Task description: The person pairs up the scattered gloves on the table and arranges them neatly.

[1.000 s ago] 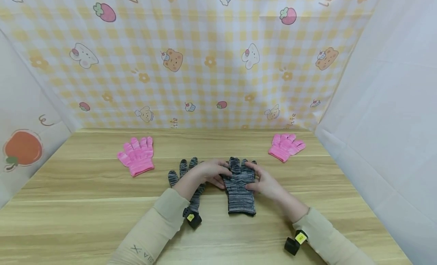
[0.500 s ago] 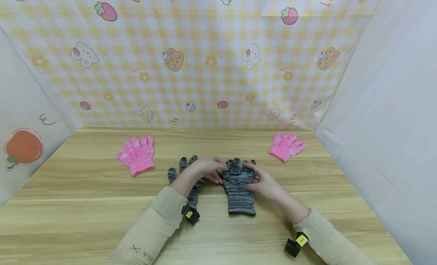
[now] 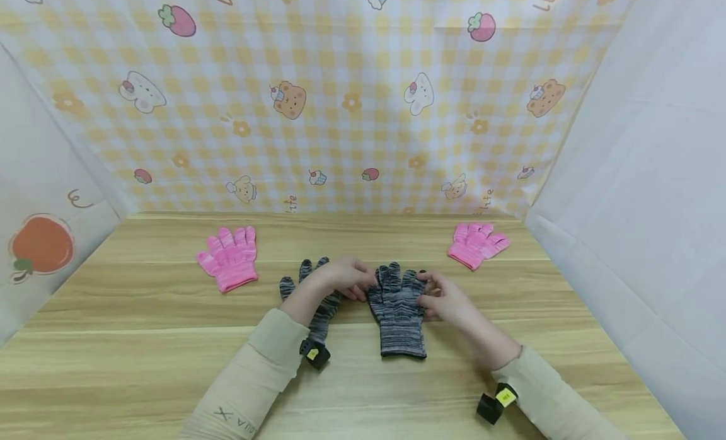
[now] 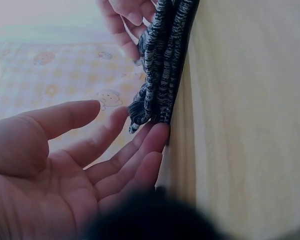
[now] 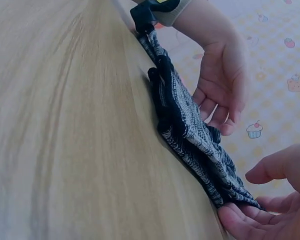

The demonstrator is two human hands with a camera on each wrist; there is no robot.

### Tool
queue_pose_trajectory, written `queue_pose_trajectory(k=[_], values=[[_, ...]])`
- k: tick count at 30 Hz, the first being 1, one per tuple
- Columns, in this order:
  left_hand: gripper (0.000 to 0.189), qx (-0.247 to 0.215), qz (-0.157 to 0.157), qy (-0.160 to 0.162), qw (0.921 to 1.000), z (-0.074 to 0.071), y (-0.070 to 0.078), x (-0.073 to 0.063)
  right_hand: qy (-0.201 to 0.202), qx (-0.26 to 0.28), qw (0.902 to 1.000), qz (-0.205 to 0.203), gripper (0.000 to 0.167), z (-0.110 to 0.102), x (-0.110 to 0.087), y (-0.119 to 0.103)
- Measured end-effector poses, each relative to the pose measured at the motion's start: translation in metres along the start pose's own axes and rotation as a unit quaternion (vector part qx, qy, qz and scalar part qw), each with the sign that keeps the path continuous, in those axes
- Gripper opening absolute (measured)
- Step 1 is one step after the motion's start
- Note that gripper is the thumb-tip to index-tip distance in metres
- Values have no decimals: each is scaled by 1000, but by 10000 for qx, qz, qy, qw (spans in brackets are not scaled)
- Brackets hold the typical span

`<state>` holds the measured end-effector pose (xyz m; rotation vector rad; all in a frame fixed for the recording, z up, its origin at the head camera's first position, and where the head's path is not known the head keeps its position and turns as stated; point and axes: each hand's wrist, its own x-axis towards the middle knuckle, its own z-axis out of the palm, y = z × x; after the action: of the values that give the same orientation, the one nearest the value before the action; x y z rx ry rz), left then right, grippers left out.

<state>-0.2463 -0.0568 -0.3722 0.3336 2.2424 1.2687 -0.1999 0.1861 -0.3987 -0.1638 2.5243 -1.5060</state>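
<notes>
A grey-and-black knit glove point(image 3: 400, 320) lies on the table, cuff toward the person and fingers pointing away. The left hand point(image 3: 348, 278) touches its left edge; in the left wrist view the fingertips point(image 4: 157, 135) meet the knit while the thumb stands apart. At the opposite edge is the right hand point(image 3: 448, 299), its fingers point(image 5: 235, 220) against the glove's finger end and its thumb off the fabric. A second grey-and-black glove point(image 3: 324, 314) lies under the left forearm, which hides part of it.
Farther back lie a pink glove point(image 3: 229, 260) on the left and another pink glove point(image 3: 476, 244) on the right. The wooden table point(image 3: 142, 358) ends at a yellow checked cloth backdrop point(image 3: 340, 137). White sheets point(image 3: 641, 162) hang at both sides.
The right hand has shifted slightly right along the glove's edge, and the glove's right-side fingers now spread wider. The left hand has moved slightly away from the person and off the glove's top.
</notes>
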Motion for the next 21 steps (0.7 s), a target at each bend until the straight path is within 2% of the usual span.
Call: queue_pose_trajectory(k=[4,12,21], values=[[24,73,83,-144,9998,-1,-1,0,-28,-50,9999,104,43,0,-1,0],[23,84,236,-467,9986,-3,-2,-3,-212,-155,9997,-2,33,-2,-3,-2],[23,68,236,-495,9985,-5,-3,-3,-259,-220,9993,165,31,-4,-4,-4]])
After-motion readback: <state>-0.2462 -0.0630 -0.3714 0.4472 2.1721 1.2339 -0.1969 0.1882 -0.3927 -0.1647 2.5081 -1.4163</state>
